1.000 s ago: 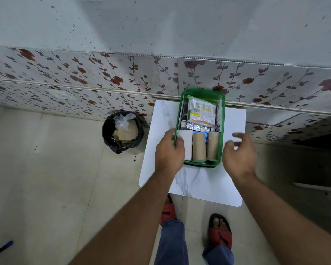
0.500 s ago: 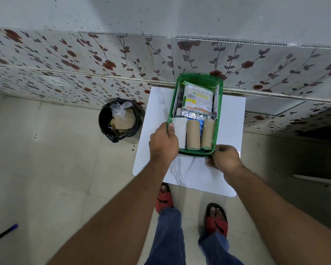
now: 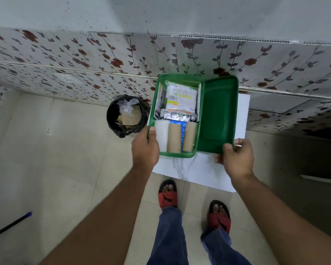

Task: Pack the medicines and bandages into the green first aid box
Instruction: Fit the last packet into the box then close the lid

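Observation:
The green first aid box [image 3: 177,154] sits on a white marble-look table [image 3: 199,171]. Inside lie a white bandage roll [image 3: 162,135], two tan bandage rolls [image 3: 174,137], a blue blister pack [image 3: 182,128], a silver foil strip [image 3: 177,117] and a printed medicine packet [image 3: 181,96]. My left hand [image 3: 145,148] grips the box's near-left rim, thumb on the edge. The green lid [image 3: 216,111] stands tilted up to the right of the box, and my right hand [image 3: 236,156] holds its near corner.
A black-lined waste bin [image 3: 127,116] with paper and plastic stands on the floor left of the table. A floral wall panel runs behind. My feet in red sandals [image 3: 167,194] stand under the table's near edge. A blue-tipped stick [image 3: 10,224] lies far left.
My right hand went to the box's near-right side and has brought up the green lid, which now stands beside the box. My left hand stays on the left rim.

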